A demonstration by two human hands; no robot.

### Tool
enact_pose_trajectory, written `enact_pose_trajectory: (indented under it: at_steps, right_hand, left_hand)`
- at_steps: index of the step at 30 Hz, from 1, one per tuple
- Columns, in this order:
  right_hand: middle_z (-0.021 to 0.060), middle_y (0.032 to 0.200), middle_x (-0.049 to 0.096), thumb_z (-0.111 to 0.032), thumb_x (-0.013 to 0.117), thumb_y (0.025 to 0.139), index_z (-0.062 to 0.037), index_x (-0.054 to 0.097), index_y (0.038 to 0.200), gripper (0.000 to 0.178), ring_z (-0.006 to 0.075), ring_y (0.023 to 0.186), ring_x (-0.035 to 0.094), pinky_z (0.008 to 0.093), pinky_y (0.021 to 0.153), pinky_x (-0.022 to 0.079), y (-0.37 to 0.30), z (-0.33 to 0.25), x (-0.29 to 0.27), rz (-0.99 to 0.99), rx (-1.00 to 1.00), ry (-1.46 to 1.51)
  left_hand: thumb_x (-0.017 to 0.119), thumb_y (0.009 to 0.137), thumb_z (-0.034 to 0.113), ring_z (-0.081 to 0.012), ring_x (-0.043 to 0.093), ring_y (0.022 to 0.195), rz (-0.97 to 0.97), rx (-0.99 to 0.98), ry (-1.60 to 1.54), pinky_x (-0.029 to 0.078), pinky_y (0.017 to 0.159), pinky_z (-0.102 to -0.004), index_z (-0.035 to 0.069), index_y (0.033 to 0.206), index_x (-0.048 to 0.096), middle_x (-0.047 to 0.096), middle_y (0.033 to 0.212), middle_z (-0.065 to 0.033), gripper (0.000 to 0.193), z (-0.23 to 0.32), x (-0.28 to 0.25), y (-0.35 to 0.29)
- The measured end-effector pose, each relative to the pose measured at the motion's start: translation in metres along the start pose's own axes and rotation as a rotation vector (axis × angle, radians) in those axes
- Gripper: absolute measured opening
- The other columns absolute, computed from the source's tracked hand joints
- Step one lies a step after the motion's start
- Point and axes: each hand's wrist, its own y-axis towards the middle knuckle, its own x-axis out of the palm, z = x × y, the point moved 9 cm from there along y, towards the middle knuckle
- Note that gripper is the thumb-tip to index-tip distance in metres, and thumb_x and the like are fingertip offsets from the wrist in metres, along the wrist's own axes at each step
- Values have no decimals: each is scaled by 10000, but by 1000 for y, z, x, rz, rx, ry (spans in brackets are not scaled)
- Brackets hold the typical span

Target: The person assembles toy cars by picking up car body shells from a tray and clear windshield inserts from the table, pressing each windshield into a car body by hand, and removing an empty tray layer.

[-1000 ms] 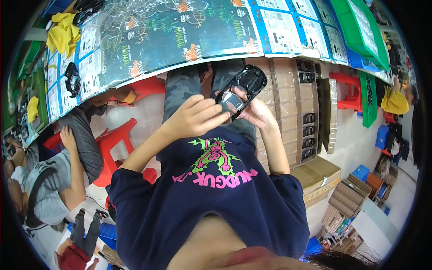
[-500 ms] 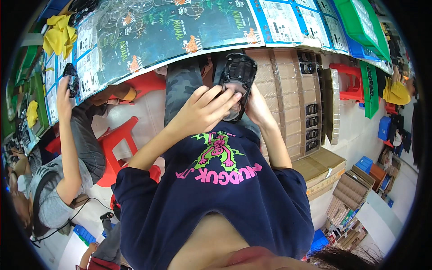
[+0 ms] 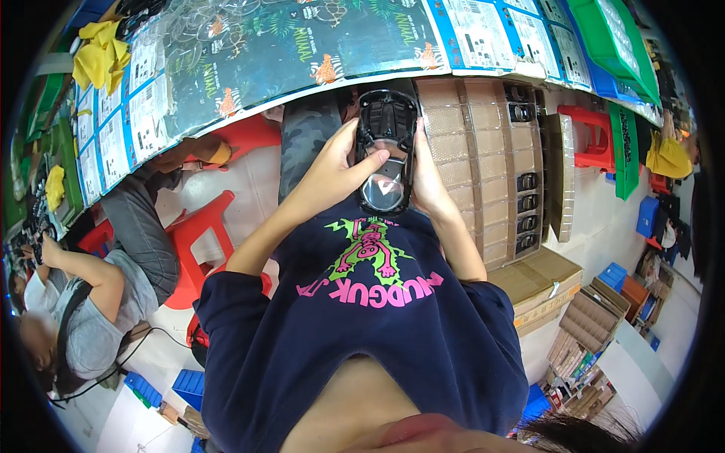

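A black toy car body [image 3: 386, 121] with clear windows is held just below the table edge, above my lap. My left hand [image 3: 337, 164] grips its left side, the thumb lying over the clear window part. Along its right side is my right hand [image 3: 429, 175], closed round the edge, with most of its fingers hidden beneath or behind the shell. The car body's long side points away from me.
The table [image 3: 264, 72] carries a patterned cover with clear plastic pieces. To the right stands a divided cardboard box [image 3: 491, 151] holding several black car bodies. A green tray [image 3: 604, 45] is at the far right, a red stool [image 3: 200, 241] at left, beside a co-worker [image 3: 98, 302].
The car body has turned upright and shifted slightly left. My left hand has moved off its middle to its left side. The co-worker's arm has dropped from the table.
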Motion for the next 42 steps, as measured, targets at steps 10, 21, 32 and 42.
enact_pose_trajectory:
  at_steps: [10, 21, 32, 42]
  right_hand:
    - [77, 920, 545, -343, 403, 896, 6, 448, 1110, 413, 98, 689, 565, 216, 577, 465, -14, -10, 6, -64, -164, -118]
    - [83, 1075, 494, -55, 408, 885, -12, 341, 1195, 320, 94, 759, 553, 211, 627, 474, -17, -23, 7, -6, -387, -434]
    - [101, 811, 567, 23, 371, 860, 35, 363, 1078, 218, 104, 613, 567, 231, 563, 483, -15, -22, 8, 39, -419, -325]
    - [153, 795, 567, 31, 422, 831, 35, 296, 1110, 306, 181, 610, 587, 267, 550, 457, -22, -33, 16, 88, -647, -558]
  left_hand:
    - [517, 852, 85, -97, 519, 884, 51, 101, 169, 412, 798, -247, 7, 1125, 466, 555, 996, -51, 288, -4, -5, 4]
    - [509, 853, 52, -103, 541, 895, 140, 8, -179, 421, 805, -246, -25, 1075, 469, 561, 976, -63, 238, -16, -5, 7]
    - [539, 837, 54, -103, 535, 877, 152, 19, -24, 417, 787, -240, -16, 1094, 463, 575, 968, -69, 278, -3, -7, 2]
    - [579, 770, 36, -173, 566, 704, 275, 155, 251, 448, 641, -286, -15, 934, 506, 578, 770, -107, 187, 16, -16, -1]
